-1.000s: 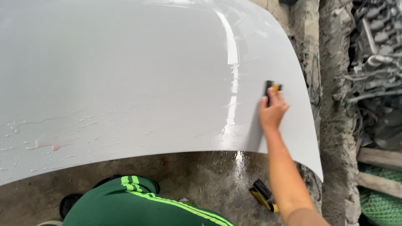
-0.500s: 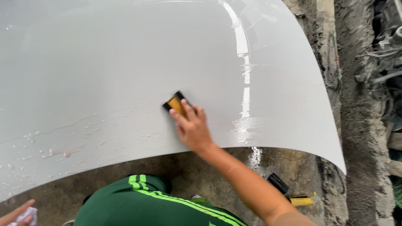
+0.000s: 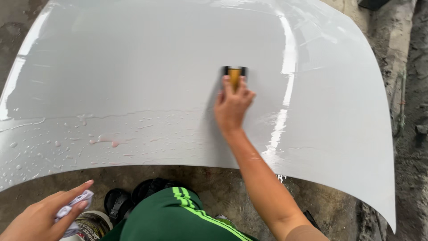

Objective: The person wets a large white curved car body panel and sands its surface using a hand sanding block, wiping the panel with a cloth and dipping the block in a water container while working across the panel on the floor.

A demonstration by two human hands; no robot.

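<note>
A large glossy white car hood (image 3: 133, 67) lies flat over a concrete floor, wet with droplets along its near edge. My right hand (image 3: 232, 106) presses a small black and yellow squeegee (image 3: 234, 74) flat against the hood's middle. My left hand (image 3: 42, 214) is low at the bottom left, off the hood, with its fingers closed on a crumpled white and purple cloth (image 3: 71, 210). Just beside that hand stands a round tub (image 3: 91, 224).
My knee in green trousers with bright green stripes (image 3: 178, 214) sits below the hood's near edge. A black sandal (image 3: 117, 201) rests on the wet concrete floor (image 3: 223, 183). A rough wall (image 3: 412, 111) runs along the right.
My right hand slid the squeegee from the hood's right edge leftward, and now it sits further up the middle. My left hand with the cloth has come into view at the bottom left.
</note>
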